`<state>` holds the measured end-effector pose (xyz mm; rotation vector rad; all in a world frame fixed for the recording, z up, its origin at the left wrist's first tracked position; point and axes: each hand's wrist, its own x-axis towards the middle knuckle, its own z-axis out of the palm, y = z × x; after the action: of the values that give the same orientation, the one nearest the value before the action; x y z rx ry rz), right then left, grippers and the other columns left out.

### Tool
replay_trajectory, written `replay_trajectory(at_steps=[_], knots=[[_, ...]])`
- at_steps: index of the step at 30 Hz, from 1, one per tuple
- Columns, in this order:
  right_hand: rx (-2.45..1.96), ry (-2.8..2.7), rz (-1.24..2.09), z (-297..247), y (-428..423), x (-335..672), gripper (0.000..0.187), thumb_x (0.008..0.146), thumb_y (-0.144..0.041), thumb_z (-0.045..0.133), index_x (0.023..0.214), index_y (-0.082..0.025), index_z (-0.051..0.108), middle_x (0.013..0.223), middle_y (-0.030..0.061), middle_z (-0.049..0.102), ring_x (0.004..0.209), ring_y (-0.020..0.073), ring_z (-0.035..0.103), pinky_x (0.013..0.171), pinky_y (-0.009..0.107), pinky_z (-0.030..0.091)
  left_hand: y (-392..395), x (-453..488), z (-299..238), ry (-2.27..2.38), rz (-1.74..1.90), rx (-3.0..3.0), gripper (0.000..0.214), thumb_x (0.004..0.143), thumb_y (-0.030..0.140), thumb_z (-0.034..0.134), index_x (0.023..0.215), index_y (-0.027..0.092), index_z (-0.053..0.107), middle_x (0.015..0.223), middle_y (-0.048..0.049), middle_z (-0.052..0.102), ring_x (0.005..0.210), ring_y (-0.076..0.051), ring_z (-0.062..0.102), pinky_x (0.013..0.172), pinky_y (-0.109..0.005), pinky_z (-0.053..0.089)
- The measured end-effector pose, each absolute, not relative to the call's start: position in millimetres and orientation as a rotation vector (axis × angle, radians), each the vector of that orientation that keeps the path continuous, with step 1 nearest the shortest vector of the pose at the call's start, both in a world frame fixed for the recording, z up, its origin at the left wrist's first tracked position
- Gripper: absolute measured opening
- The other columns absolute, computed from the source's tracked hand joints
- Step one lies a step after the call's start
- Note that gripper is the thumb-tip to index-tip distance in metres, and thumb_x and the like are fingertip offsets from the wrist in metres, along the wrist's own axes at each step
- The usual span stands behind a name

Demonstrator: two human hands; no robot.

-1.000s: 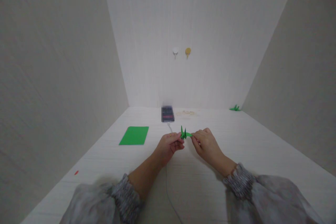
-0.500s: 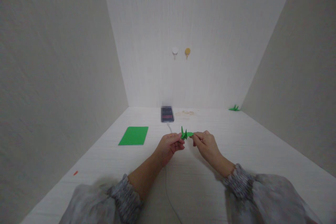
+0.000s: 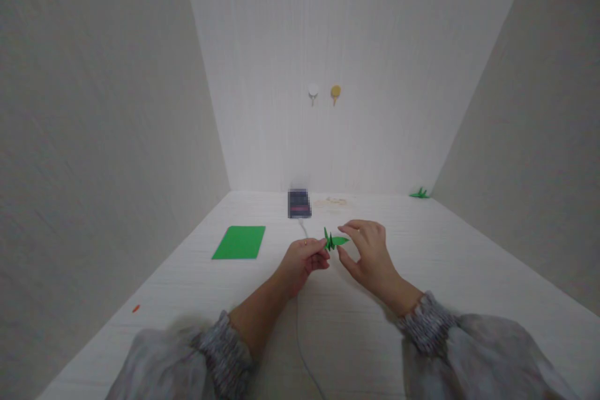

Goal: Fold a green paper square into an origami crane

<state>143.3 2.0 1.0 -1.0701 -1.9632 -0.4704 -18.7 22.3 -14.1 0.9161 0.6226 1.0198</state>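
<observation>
A small green folded paper crane [image 3: 334, 240] is held just above the white table [image 3: 450, 262]. My left hand [image 3: 300, 260] pinches its left end with thumb and fingers pressed together. My right hand [image 3: 366, 252] sits just right of the crane with fingers spread and curved around its right tip, no longer gripping it. Both wrists wear grey gathered sleeves.
A flat green paper sheet [image 3: 239, 242] lies to the left. A dark small device [image 3: 299, 203] with a white cable [image 3: 304, 350] stands at the back centre. Another green paper crane [image 3: 420, 193] sits in the far right corner. Two hooks [image 3: 324, 93] hang on the back wall. A tiny red scrap [image 3: 135, 308] lies near left.
My right hand has let go of the crane's right tip and opened its fingers. My left hand keeps its pinch in the same place.
</observation>
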Motion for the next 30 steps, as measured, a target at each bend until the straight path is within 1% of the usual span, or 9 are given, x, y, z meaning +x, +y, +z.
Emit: replay_trajectory(at_steps=[4, 6, 8, 12, 16, 20, 25, 30], knots=[[-1.062, -2.085, -0.606, 3.5, 0.5, 142.8, 0.018, 0.078, -0.019, 0.051, 0.095, -0.021, 0.058, 0.09, 0.0056, 0.06, 0.086, 0.0191, 0.048, 0.081, 0.04, 0.026, 21.9, -17.1, -13.6, 0.623, 0.977, 0.927, 0.028, 0.067, 0.037, 0.062, 0.063, 0.01, 0.057, 0.058, -0.0015, 0.058, 0.049, -0.007, 0.051, 0.054, -0.023, 0.043], [-1.063, -2.082, -0.639, 3.9, 1.1, 144.6, 0.016, 0.079, -0.017, 0.051, 0.093, -0.021, 0.059, 0.087, 0.0047, 0.061, 0.084, 0.0184, 0.048, 0.08, 0.04, 0.026, 22.3, -16.9, -12.9, 0.629, 0.99, 0.906, 0.033, 0.069, 0.042, 0.059, 0.064, 0.01, 0.057, 0.058, -0.002, 0.057, 0.048, -0.007, 0.051, 0.054, -0.023, 0.043], [-1.069, -2.063, -0.654, 3.6, 2.0, 146.3, 0.015, 0.079, -0.017, 0.052, 0.091, -0.02, 0.06, 0.086, 0.0042, 0.062, 0.084, 0.0183, 0.048, 0.08, 0.04, 0.026, 22.8, -17.4, -12.3, 0.624, 1.021, 0.887, 0.033, 0.07, 0.043, 0.058, 0.064, 0.01, 0.055, 0.058, -0.0014, 0.056, 0.048, -0.007, 0.05, 0.054, -0.023, 0.043], [-1.07, -2.069, -0.649, 3.4, 2.1, 146.4, 0.013, 0.078, -0.016, 0.052, 0.087, -0.02, 0.061, 0.084, 0.0035, 0.063, 0.082, 0.0176, 0.049, 0.08, 0.039, 0.026, 22.6, -18.5, -10.7, 0.57, 1.054, 0.866, 0.028, 0.067, 0.037, 0.063, 0.064, 0.012, 0.052, 0.058, 0.0011, 0.054, 0.048, -0.005, 0.049, 0.054, -0.02, 0.041], [-1.064, -2.071, -0.626, 5.6, -1.2, 143.1, 0.013, 0.08, -0.017, 0.05, 0.087, -0.02, 0.061, 0.081, 0.0031, 0.063, 0.08, 0.0169, 0.049, 0.08, 0.038, 0.025, 20.7, -18.1, -10.0, 0.499, 1.051, 0.798, 0.024, 0.066, 0.033, 0.065, 0.065, 0.014, 0.05, 0.06, 0.0027, 0.052, 0.049, -0.004, 0.046, 0.054, -0.018, 0.04], [-1.043, -2.036, -0.609, 7.0, -3.9, 141.6, 0.014, 0.081, -0.018, 0.049, 0.088, -0.02, 0.06, 0.081, 0.0026, 0.064, 0.078, 0.0164, 0.049, 0.08, 0.038, 0.025, 19.9, -17.8, -10.5, 0.458, 1.0, 0.746, 0.023, 0.068, 0.035, 0.062, 0.066, 0.014, 0.051, 0.062, 0.0032, 0.051, 0.049, -0.004, 0.045, 0.057, -0.02, 0.042], [-1.036, -2.03, -0.663, 5.5, -2.0, 144.3, 0.014, 0.08, -0.018, 0.05, 0.09, -0.02, 0.06, 0.084, 0.0032, 0.064, 0.08, 0.0168, 0.049, 0.08, 0.039, 0.025, 20.9, -18.4, -9.6, 0.482, 0.917, 0.745, 0.029, 0.072, 0.039, 0.056, 0.063, 0.012, 0.052, 0.058, 0.0016, 0.05, 0.049, -0.006, 0.047, 0.053, -0.021, 0.042], [-1.019, -2.042, -0.702, 5.6, -1.0, 144.0, 0.019, 0.08, -0.018, 0.051, 0.097, -0.023, 0.059, 0.085, 0.0028, 0.065, 0.079, 0.0171, 0.05, 0.08, 0.04, 0.026, 21.2, -20.8, -11.0, 0.482, 0.959, 0.775, 0.018, 0.068, 0.027, 0.063, 0.065, 0.014, 0.051, 0.056, 0.0027, 0.051, 0.049, -0.005, 0.047, 0.056, -0.021, 0.042]])
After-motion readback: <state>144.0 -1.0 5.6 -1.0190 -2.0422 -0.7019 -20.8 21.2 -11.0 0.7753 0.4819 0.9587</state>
